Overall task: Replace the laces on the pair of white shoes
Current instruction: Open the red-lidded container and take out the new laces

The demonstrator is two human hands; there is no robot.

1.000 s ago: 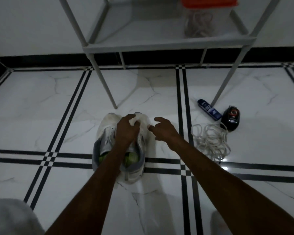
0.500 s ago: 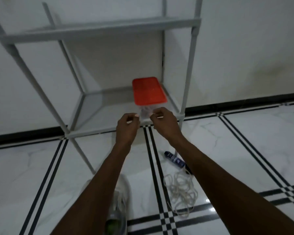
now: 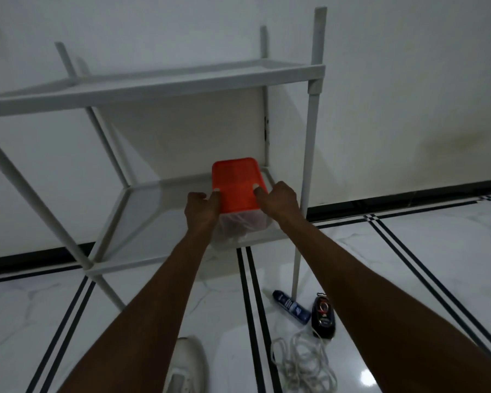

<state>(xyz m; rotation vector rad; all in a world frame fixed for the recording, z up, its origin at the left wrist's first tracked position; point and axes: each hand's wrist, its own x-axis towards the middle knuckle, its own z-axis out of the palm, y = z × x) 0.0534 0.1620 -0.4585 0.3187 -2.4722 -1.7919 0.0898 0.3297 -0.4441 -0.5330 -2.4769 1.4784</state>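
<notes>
A clear plastic container with an orange lid (image 3: 236,184) stands on the lower shelf of a white rack (image 3: 142,205). My left hand (image 3: 201,209) grips its left side, thumb on the lid. My right hand (image 3: 278,202) grips its right side, thumb on the lid too. Something tangled shows dimly through the clear wall; I cannot tell what. One white shoe (image 3: 186,367) is partly visible on the floor at the bottom, behind my left forearm. A loose heap of white laces (image 3: 302,364) lies on the tiles to its right.
A blue bottle (image 3: 291,307) and a black-and-red oval device (image 3: 323,317) lie on the floor by the rack's front right leg (image 3: 299,256). The rack's upper shelf (image 3: 159,86) spans above my hands. White wall behind, marble tiles with black stripes below.
My view lifted from the shoes on the floor to the rack. Both hands left the shoes, rose to the shelf, and now hold the orange-lidded container by its sides.
</notes>
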